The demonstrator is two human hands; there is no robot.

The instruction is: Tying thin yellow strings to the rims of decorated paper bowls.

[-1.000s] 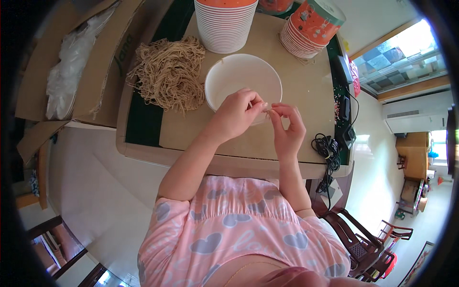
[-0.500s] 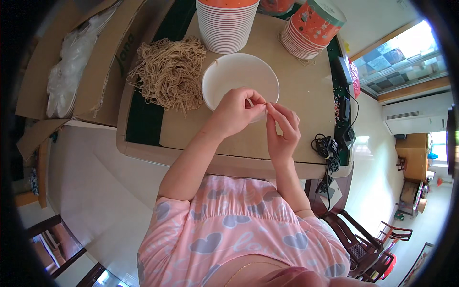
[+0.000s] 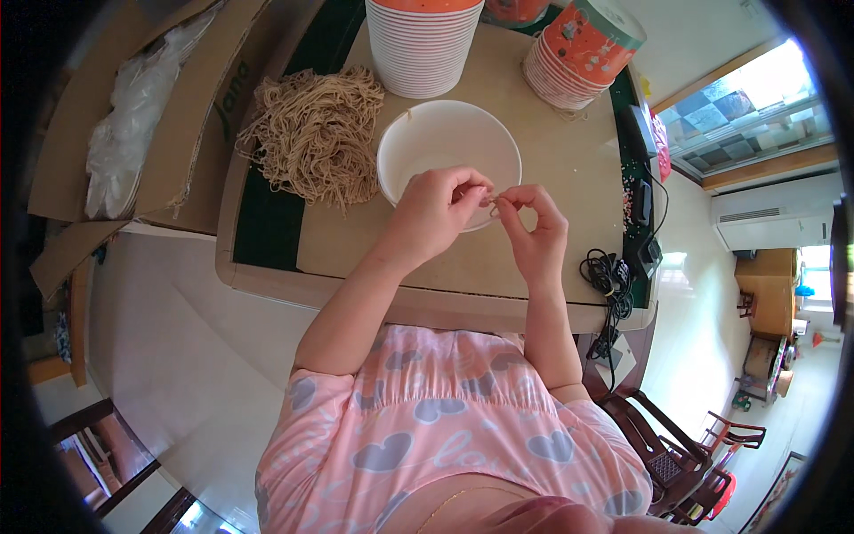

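Observation:
A white round paper bucket [image 3: 427, 147] stands with its open mouth up at the middle of the table. A bit of beige string shows at its far left rim. Over the near rim, my left hand [image 3: 433, 212] has thumb and index finger pinched at a small loop of beige cord [image 3: 495, 210]. Just to its right, my right hand [image 3: 537, 233] pinches the same cord between thumb and fingertips. The two hands' fingertips nearly meet, and they hide part of the near rim. Left of the bucket lies a tangled heap of beige cords [image 3: 313, 138].
A tall stack of nested paper buckets [image 3: 421, 53] rises behind. An orange patterned stack [image 3: 574, 58] sits at the far right. Black coiled cables [image 3: 609, 276] hang by the table's right edge [image 3: 498, 311]. An open cardboard box [image 3: 191, 116] with clear plastic stands left.
My right hand has shifted slightly right, and its fingers are more bent. A small loop of cord now shows between my fingertips. My left hand has barely moved.

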